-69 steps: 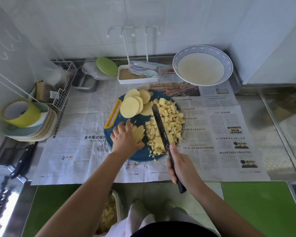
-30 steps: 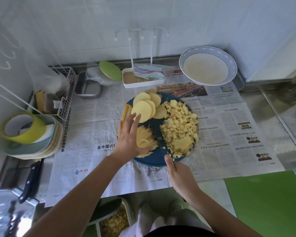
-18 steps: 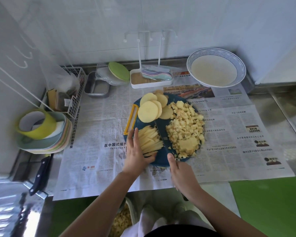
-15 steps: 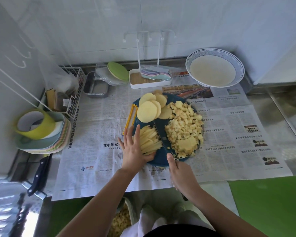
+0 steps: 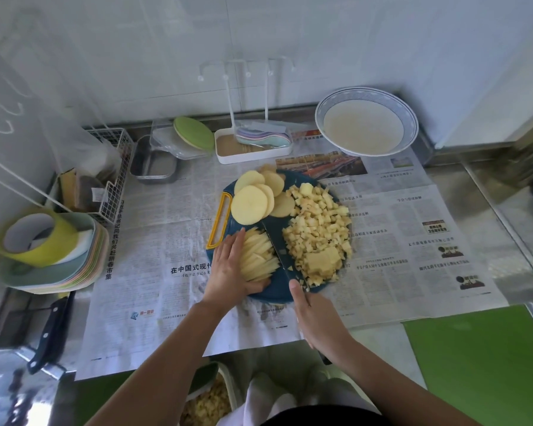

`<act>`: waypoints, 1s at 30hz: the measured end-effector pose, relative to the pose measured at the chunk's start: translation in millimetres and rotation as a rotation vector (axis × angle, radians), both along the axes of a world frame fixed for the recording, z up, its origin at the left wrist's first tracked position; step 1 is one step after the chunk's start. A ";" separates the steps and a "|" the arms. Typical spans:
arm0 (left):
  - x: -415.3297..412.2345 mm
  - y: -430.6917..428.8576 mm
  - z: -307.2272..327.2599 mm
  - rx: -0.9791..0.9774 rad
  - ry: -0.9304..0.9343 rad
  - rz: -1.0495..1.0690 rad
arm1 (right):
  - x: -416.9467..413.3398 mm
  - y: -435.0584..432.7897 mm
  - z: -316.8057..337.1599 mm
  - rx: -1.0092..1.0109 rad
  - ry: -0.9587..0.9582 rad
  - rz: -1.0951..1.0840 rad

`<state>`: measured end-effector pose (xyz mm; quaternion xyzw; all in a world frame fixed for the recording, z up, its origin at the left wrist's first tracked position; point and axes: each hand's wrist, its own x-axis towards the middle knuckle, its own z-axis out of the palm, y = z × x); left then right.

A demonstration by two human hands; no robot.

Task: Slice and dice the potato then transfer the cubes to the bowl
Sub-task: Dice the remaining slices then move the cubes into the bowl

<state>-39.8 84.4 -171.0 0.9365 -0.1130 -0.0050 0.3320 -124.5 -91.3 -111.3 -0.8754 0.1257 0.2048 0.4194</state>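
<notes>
Potato pieces are lying in three groups on a round blue board (image 5: 277,293), which is sitting on newspaper (image 5: 397,241) spread over the counter. Round slices (image 5: 253,202) are overlapping at the far left of the board, beside its yellow handle (image 5: 219,222). Strips (image 5: 257,258) are lying bunched at the near left, and cubes (image 5: 317,229) are heaping up over the right half, with a few larger uncut chunks at the near edge of the heap.

A left hand (image 5: 228,272) is resting flat against the left side of the strips, fingers straight and together and pointing away, thumb lying across their near ends; it is bracing the bunch rather than gripping it. A right hand (image 5: 314,321) is gripping the handle of a knife (image 5: 279,250), forefinger stretching out along the back of the blade. The blade is lying between the strips and the cubes, running from the near edge toward the slices, just beside the strips; whether it is touching them I cannot tell.

A wide blue-rimmed bowl (image 5: 366,91) is standing well apart at the far right, by the wall. At the far left edge, a roll of tape (image 5: 40,241) is sitting on a stack of plates (image 5: 74,269), and a second knife (image 5: 51,330) is lying just near of them.
</notes>
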 end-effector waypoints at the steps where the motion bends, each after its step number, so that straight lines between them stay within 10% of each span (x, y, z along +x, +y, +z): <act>1: 0.6 -0.1 1.5 -0.002 -0.007 -0.004 | 0.2 0.3 0.0 0.009 0.009 -0.005; 30: -17.4 -19.4 7.6 0.254 -0.103 -0.065 | -20.3 -15.6 10.0 0.049 -0.094 0.045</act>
